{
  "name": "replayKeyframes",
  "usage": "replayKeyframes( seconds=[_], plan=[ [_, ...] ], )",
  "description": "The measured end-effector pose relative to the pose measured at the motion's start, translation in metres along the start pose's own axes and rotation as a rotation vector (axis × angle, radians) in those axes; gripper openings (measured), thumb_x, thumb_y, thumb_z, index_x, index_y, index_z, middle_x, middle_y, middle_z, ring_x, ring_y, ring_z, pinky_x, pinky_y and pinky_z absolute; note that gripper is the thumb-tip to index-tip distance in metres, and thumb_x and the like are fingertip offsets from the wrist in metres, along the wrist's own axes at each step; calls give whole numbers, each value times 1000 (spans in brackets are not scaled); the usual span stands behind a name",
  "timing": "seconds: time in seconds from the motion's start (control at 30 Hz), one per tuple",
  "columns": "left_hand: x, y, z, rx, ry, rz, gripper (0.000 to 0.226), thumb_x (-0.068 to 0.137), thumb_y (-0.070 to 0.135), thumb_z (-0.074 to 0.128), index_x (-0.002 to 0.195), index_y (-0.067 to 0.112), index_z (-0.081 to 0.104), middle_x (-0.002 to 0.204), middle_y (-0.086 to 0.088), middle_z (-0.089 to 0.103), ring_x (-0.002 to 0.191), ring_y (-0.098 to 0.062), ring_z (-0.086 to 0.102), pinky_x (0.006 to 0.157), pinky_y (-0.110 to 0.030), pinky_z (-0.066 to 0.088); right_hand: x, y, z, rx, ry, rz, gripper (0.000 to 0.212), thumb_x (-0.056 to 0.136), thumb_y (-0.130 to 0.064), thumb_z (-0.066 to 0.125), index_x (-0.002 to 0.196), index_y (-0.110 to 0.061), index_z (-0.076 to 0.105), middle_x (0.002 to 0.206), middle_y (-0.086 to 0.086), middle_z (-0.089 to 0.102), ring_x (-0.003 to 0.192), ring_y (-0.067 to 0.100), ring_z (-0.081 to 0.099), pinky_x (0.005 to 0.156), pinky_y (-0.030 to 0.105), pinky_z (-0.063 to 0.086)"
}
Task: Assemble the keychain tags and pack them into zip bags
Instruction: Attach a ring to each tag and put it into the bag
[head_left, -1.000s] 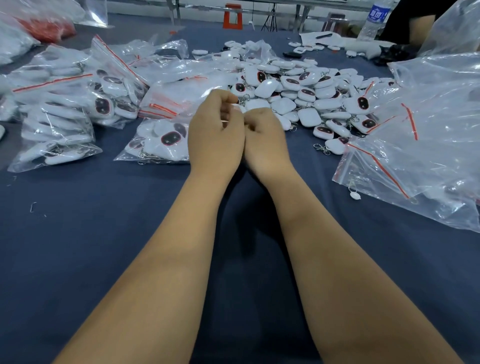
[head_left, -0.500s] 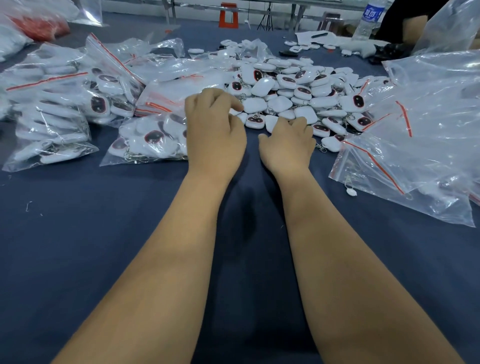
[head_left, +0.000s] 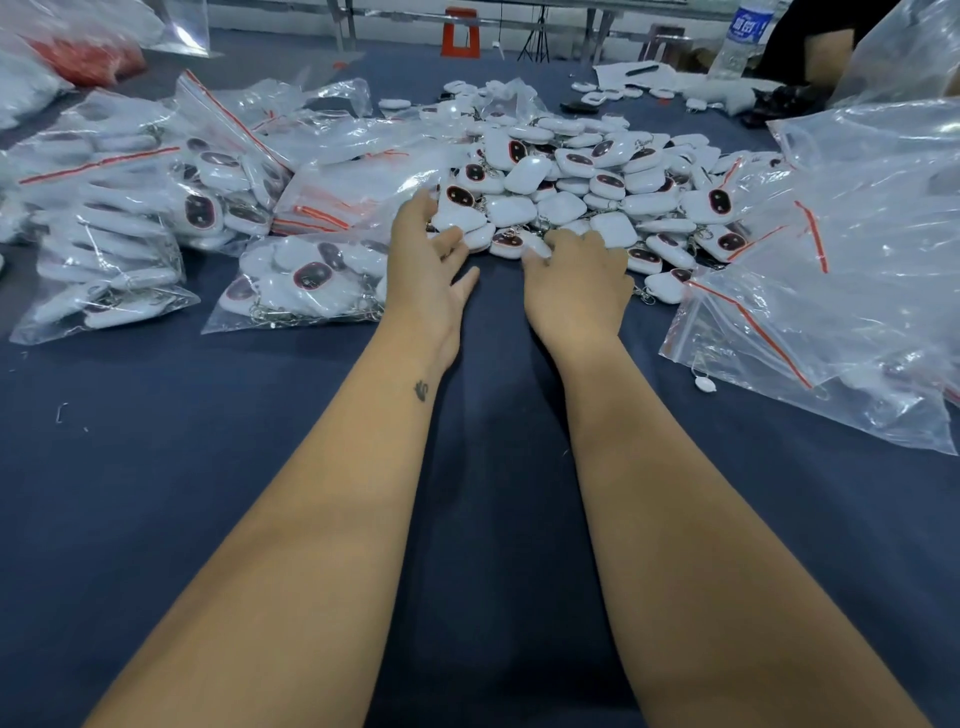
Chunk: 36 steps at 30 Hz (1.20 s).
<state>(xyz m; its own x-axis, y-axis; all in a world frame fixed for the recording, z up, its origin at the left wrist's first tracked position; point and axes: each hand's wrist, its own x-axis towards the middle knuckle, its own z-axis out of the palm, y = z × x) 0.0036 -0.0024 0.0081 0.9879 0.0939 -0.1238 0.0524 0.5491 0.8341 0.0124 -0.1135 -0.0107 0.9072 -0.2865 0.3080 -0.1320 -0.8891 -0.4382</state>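
Both hands are reaching into the keychain tags (head_left: 571, 176) heaped toward the surface's (head_left: 156, 467) far edge. The left hand (head_left: 423, 280) is spreading its fingers loosely; the right hand (head_left: 576, 283) is curling its fingers over a tag, grip unclear. The tags look light, rigid and slippery, best pinched by their edges.

Dark blue table (head_left: 156, 493), loose tag pile (head_left: 597, 192), filled zip bags (head_left: 306, 286), empty bags (head_left: 857, 291)

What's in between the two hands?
Head view: bare dark blue tablecloth between the left hand and right hand; at their fingertips, white keychain tags.
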Motion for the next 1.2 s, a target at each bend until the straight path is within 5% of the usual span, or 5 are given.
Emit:
replayKeyframes(
  seconds=[0.1,0.27,0.4,0.67,1.2],
  plan=[
    [4,-1,-1,6,44,24,34,101,35,44,129,19,51,126,-8,56,118,-17,54,101,-34,43,0,-4,-4,409,55,43,29,102,-22,38,75,-13,46,79,6,56,82,23,47,74,34,35],
    [6,-2,-1,97,-81,49,22,98,16,47,109,5,62,93,-6,66,86,-16,64,82,-28,53,-6,-24,-8,1349,-190,170,16,93,-2,48,102,-5,61,82,8,67,63,13,63,61,26,48],
    [7,-2,-4,136,-126,119,24,101,9,43,93,10,66,69,-3,66,54,-13,57,48,-22,44,-8,-25,-4,1311,-317,125,17,87,8,51,98,-1,60,72,5,67,59,12,63,57,24,50],
    [10,0,-5,74,-169,49,27,103,20,43,97,14,68,81,-1,69,70,-14,59,57,-22,45,-9,-21,-2,1264,-297,46,18,92,7,56,107,0,63,79,5,71,66,10,67,61,20,51],
    [7,-3,-6,154,-227,81,27,95,6,44,97,14,70,66,2,65,53,-7,56,47,-19,42,-9,-23,-6,1297,-337,111,17,96,-6,51,87,-11,65,76,8,64,64,16,59,58,26,51]
  ],
)
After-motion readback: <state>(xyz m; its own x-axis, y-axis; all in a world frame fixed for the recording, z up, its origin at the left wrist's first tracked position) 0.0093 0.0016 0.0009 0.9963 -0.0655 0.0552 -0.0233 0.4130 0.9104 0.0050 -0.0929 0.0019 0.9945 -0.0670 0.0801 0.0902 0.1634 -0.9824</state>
